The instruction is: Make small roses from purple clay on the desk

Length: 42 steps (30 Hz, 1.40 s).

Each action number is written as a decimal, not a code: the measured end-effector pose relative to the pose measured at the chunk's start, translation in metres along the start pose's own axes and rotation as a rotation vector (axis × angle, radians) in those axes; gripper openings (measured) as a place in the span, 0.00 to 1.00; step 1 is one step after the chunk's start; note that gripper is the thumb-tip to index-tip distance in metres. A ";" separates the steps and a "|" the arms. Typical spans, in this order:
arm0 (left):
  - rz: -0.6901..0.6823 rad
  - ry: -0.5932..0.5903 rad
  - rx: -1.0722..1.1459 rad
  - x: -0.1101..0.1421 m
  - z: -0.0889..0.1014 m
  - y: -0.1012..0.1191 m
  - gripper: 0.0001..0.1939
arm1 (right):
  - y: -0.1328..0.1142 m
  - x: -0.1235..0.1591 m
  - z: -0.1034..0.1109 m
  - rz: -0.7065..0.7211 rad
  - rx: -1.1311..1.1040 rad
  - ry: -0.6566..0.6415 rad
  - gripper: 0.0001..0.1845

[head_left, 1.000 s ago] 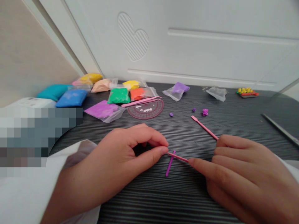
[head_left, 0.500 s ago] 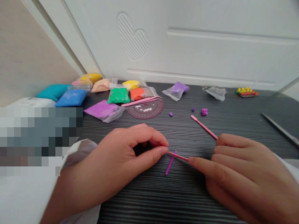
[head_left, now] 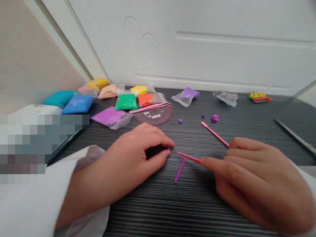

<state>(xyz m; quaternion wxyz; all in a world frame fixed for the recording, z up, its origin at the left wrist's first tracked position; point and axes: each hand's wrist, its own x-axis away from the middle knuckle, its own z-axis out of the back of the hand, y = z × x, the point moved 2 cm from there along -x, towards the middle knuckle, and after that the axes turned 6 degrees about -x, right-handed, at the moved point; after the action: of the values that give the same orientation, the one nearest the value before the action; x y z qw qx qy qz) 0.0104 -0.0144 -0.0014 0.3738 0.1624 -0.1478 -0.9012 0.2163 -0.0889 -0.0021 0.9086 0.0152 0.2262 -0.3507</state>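
My right hand (head_left: 254, 179) is closed around a pink clay modelling tool (head_left: 189, 157), index finger pressed along it. Its pointed tip hangs by the upper end of a thin purple clay strip (head_left: 180, 170) lying on the table. A second pink stick (head_left: 214, 134) with a flattened end reaches out from beside my knuckles; whether I grip it is hidden. My left hand (head_left: 138, 159) pinches a tiny purple clay bit (head_left: 169, 149) between thumb and index finger, left of the tool tip. Farther back lie a small purple clay oval (head_left: 180, 121) and a curled purple clay flower (head_left: 215, 118).
Bags of coloured clay, among them green (head_left: 126, 101) and blue (head_left: 78, 104), crowd the back left. A protractor (head_left: 154, 116) with white bits sits before them. Tweezers or scissors (head_left: 295, 135) lie at right. A white panelled door (head_left: 209, 56) stands behind the table.
My left hand has moved up and left, away from the tool tip, and a purple bit now shows in its fingers. The tool tip has risen slightly; the strip looks shorter at its top.
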 end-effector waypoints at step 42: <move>-0.376 -0.064 -0.182 0.022 0.002 0.026 0.06 | -0.009 -0.002 0.003 0.056 0.066 -0.057 0.10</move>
<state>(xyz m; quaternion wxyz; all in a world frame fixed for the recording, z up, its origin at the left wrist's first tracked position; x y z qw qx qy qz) 0.0108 -0.0475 0.0061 0.2074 0.1238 -0.0447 -0.9694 0.2109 -0.0953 0.0026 0.9230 0.0416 0.1882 -0.3329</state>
